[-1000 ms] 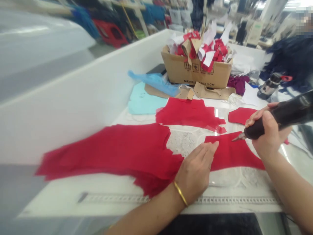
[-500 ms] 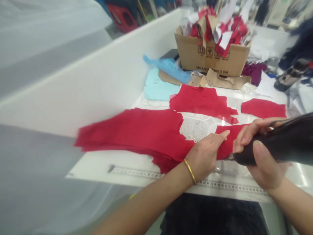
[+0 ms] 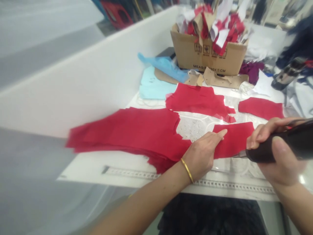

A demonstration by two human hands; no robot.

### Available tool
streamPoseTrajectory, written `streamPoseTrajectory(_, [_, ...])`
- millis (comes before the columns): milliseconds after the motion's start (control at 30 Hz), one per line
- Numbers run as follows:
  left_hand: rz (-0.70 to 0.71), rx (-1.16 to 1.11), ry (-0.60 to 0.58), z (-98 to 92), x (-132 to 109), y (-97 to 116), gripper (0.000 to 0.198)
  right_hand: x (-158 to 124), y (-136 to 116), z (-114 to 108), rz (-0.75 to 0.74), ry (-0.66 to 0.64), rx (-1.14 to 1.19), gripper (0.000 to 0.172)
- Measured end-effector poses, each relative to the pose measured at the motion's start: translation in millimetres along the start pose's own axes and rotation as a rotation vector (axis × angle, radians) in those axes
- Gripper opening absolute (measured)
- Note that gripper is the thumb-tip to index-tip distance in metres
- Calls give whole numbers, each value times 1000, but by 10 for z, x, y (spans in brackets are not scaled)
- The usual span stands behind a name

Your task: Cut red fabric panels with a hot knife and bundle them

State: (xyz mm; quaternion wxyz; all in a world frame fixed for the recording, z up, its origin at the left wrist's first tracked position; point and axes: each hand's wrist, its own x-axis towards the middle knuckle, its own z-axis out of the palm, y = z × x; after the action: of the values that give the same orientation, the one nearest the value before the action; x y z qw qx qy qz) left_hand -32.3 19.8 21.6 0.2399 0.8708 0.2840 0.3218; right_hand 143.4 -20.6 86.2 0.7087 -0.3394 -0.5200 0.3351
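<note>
My left hand lies flat with its fingertips on a red fabric piece, pressing it onto a clear patterned template. My right hand grips a dark-handled electric fabric cutter, whose metal tip sits at the piece's lower edge, partly hidden by the handle. A large layered red fabric stack spreads left of my left wrist. Two further red pieces lie beyond: one in the middle and one at the right.
A white partition runs along the left. A cardboard box overflows with red and white scraps. Nearby are blue plastic, a pale blue sheet, and cardboard patterns. A measuring tape runs along the near edge.
The cutter has moved down from the red piece's upper right to its lower edge. My left hand stays on the fabric, and the view has shifted.
</note>
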Motion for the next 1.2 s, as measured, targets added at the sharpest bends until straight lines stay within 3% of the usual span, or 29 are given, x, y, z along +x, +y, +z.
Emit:
streamPoseTrajectory(200, [52, 51, 4, -17, -10, 64, 61, -5, -15, -64, -24, -2, -29, 14])
streamPoseTrajectory(367, [103, 90, -161, 18, 17, 162, 67, 23, -81, -182, -9, 73, -19, 21])
streamPoseTrajectory(533, [195, 79, -291, 200, 142, 110, 71, 14, -73, -288, -9, 88, -53, 24])
streamPoseTrajectory(700, [213, 74, -268, 307, 213, 20, 66, -6, -51, -360, -23, 72, -84, 25])
streamPoseTrajectory(900, [239, 66, -225, 280, 214, 24, 64, -9, -4, -394, -25, 100, -114, 24])
streamPoseTrajectory(1067, [204, 43, -254, 268, 256, 64, 65, -38, -4, -431, -23, 129, -243, 19])
streamPoseTrajectory(1200, [266, 23, -319, 350, 323, 124, 67, -23, -88, -464, -17, 155, -161, 22])
